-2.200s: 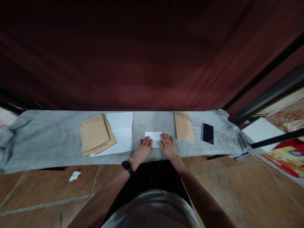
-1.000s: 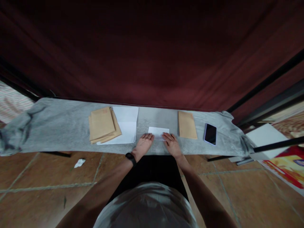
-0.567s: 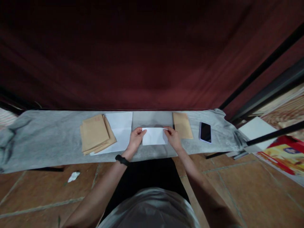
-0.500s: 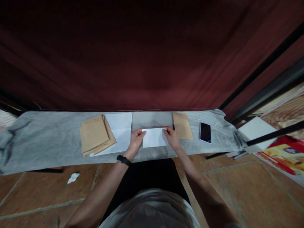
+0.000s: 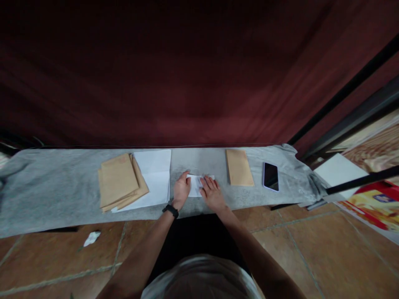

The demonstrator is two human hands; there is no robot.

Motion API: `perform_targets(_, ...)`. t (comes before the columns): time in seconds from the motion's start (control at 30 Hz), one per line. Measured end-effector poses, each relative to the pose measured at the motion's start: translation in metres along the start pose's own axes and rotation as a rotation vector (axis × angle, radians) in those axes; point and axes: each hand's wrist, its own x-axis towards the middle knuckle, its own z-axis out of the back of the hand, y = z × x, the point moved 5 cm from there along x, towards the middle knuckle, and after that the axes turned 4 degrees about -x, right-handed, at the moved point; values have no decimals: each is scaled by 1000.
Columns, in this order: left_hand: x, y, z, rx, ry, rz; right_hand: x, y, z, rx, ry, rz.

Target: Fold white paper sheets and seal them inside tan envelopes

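Note:
A folded sheet of white paper (image 5: 195, 187) lies on the grey cloth in front of me. At its left edge my left hand (image 5: 181, 189) pinches it between thumb and fingers. My right hand (image 5: 212, 193) rests flat over its right part, fingers stretched out, and hides that portion. To the left, a stack of brown envelopes (image 5: 119, 178) lies partly over larger white sheets (image 5: 158, 178). A single pile of brown paper, which looks like an envelope (image 5: 240, 167), is to the right of my right hand.
A phone (image 5: 271, 176) lies on the cloth-covered bench (image 5: 62, 182) farther right. Behind the bench hangs a dark red curtain (image 5: 193, 104). Black metal bars (image 5: 343, 91) and a red and yellow box (image 5: 374, 203) stand at the right. A crumpled white scrap (image 5: 92, 238) is on the tiled floor.
My right hand has let go of the paper's right edge and moved left, now flat on top of it. The paper has come down lower, with my left hand still at its left edge.

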Motion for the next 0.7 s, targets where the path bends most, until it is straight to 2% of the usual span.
perform_targets(0.13,-7,-5,3,164,-36,-99,-8,8,-7,-97,27,0)
perform_targets(0.23,-26,-12,-1,311,-77,-281,-7,8,-7,-113,27,4)
perform_targets(0.37,-64,-16,-25,383,59,-520,-8,10,-8,-120,41,32)
perform_targets(0.5,-85,-8,-30,446,83,-537,-17,12,-6,-120,24,45)
perform_targets(0.7,-92,10,-9,454,61,-479,-39,-5,6,-148,-36,-57)
